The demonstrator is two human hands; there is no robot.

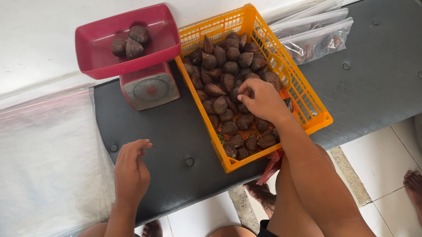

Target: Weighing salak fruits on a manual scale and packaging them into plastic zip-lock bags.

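Reaching into the orange crate, the right hand curls its fingers down onto the brown scaly fruits directly beneath, though whether it has one pinched I cannot tell. The left hand hovers empty and loosely open, well apart to the left, with the red scale tray beyond it

Glossy orange plastic lattice crate, scaly matt brown fruit, clear shiny plastic bags, matt grey mat.
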